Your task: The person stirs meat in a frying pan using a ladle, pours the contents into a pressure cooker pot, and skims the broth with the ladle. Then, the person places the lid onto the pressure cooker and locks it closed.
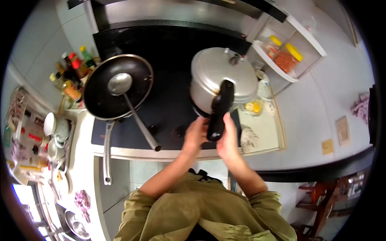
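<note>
A silver pressure cooker point(209, 72) stands on the right side of the black stove with its lid on. Its long black handle point(222, 106) points toward me. My left hand point(195, 135) is closed against the handle's left side, slightly blurred. From the right, my right hand point(228, 139) holds the handle near its end, thumb along the side and the other fingers mostly hidden. To the left sits a black wok point(96, 86), with a metal ladle point(136, 114) resting in it and the ladle's handle reaching over the stove's front.
Several sauce bottles point(74, 68) stand behind the wok at the left. A small bag with yellow contents point(253, 107) and a cloth point(249, 137) lie right of the stove. Yellow-lidded jars point(288, 58) fill a corner shelf. Cups and a dish rack point(30, 136) line the left counter.
</note>
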`<state>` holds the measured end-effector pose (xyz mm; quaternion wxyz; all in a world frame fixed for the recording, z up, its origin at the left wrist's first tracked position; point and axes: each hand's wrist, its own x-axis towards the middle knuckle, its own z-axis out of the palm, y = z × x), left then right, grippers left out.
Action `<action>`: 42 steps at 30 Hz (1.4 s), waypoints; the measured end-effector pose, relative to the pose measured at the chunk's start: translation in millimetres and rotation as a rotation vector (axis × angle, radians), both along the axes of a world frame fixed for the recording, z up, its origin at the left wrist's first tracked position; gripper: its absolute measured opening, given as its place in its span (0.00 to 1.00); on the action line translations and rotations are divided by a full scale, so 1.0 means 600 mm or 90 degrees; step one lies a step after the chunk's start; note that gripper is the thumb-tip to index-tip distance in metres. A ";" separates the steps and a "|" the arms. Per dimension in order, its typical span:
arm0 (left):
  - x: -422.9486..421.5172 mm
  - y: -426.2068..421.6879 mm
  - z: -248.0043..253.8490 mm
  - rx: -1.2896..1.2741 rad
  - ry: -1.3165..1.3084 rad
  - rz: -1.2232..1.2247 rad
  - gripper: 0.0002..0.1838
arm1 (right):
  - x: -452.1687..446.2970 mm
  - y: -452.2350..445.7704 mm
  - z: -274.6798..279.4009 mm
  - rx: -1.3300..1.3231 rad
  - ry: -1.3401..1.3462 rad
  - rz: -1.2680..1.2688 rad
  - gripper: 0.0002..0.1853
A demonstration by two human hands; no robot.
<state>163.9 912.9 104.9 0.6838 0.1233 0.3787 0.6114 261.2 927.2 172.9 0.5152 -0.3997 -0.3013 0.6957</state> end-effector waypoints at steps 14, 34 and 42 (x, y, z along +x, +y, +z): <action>-0.160 -0.261 -0.178 -0.275 0.088 0.224 0.10 | -0.035 -0.017 -0.256 0.454 -0.647 0.172 0.30; -0.269 -0.400 0.005 -0.025 -0.048 0.537 0.31 | 0.411 0.119 -0.308 0.381 -1.136 -0.153 0.32; -0.379 -0.355 0.024 0.049 -0.031 0.216 0.27 | 0.083 -0.058 -0.222 0.609 -0.677 0.010 0.24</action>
